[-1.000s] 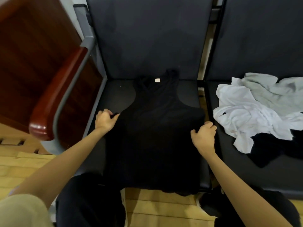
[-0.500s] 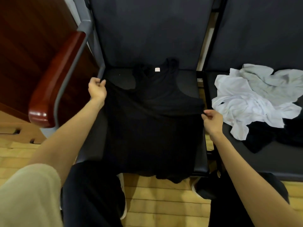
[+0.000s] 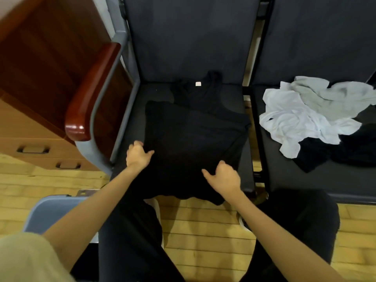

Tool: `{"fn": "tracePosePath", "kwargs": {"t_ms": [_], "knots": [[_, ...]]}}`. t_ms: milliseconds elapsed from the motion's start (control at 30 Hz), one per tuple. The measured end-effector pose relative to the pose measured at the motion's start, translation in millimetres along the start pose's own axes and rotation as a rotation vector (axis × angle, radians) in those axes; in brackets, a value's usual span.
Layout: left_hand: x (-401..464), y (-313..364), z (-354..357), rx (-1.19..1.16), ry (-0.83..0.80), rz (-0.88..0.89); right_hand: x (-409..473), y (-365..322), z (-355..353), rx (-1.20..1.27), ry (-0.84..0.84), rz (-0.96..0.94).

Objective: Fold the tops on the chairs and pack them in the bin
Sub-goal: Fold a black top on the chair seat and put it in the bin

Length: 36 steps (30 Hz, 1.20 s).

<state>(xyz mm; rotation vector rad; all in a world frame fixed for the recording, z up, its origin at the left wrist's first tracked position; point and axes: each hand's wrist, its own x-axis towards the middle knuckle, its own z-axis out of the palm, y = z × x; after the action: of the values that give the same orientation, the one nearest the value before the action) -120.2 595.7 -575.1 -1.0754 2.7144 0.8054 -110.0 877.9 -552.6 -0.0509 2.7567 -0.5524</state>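
Nearest the person, a grey bin (image 3: 50, 210) is sitting on the wood floor (image 3: 203, 231), below and outside the left forearm, its rim partly hidden by that arm. The person's dark-trousered knees are filling the space under both arms.

The left hand (image 3: 138, 154) is lying on the near left edge of the black top (image 3: 193, 143), fingers curled into the fabric and thumb pointing inward; it looks to be gripping the cloth. The right hand (image 3: 223, 176) is lying on the lower right part of the same top, fingers bent and bunching the fabric under them, thumb stretched toward the left hand. The two hands are apart, with black cloth between them.

The top is lying flat on the seat (image 3: 132, 123) under and beyond the hands, its hem hanging over the front edge just below the right hand. Its neck, with a small white label (image 3: 198, 84), is resting at the seat's back, well beyond both hands.

Outside the left hand, a red-brown armrest (image 3: 89, 94) is standing beside the seat. Past the right hand, on the next seat (image 3: 295, 180), a pile of white, pale grey and black tops (image 3: 305, 117) is lying crumpled.
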Motion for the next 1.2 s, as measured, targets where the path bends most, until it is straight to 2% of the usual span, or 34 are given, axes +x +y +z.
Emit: {"fn": "tracePosePath", "kwargs": {"t_ms": [133,267,367,467,600,700,833,967,1033,1100,1200], "knots": [[-44,-18,3,0.067,-0.089,-0.096,-18,-15,18,-0.100,0.023,0.046],[-73,-24,6,0.005,-0.091,-0.186,-24,-24,18,-0.145,0.022,0.066],[-86,-28,9,-0.098,-0.106,-0.188,-30,-25,14,-0.146,0.017,0.057],[-91,-30,4,-0.220,-0.080,-0.209,-29,-15,10,0.075,0.049,0.076],[-91,-24,-12,-0.370,0.024,-0.233,-23,10,1,0.411,0.054,0.197],[-91,-20,-23,-0.372,0.074,-0.226,-23,27,-2,0.606,0.042,0.232],[-87,-15,-41,-0.379,0.114,-0.210,-36,46,-19,1.040,0.068,0.349],[-84,-20,-49,-0.333,0.096,-0.143,-64,71,-43,1.304,0.184,0.453],[-84,-26,-49,-0.314,0.092,-0.121,-76,90,-43,1.306,0.245,0.509],[-83,-32,-49,-0.289,0.071,-0.129,-84,107,-35,1.193,0.222,0.537],[-83,-41,-48,-0.232,0.015,-0.150,-90,127,-20,0.680,-0.004,0.491]]}}
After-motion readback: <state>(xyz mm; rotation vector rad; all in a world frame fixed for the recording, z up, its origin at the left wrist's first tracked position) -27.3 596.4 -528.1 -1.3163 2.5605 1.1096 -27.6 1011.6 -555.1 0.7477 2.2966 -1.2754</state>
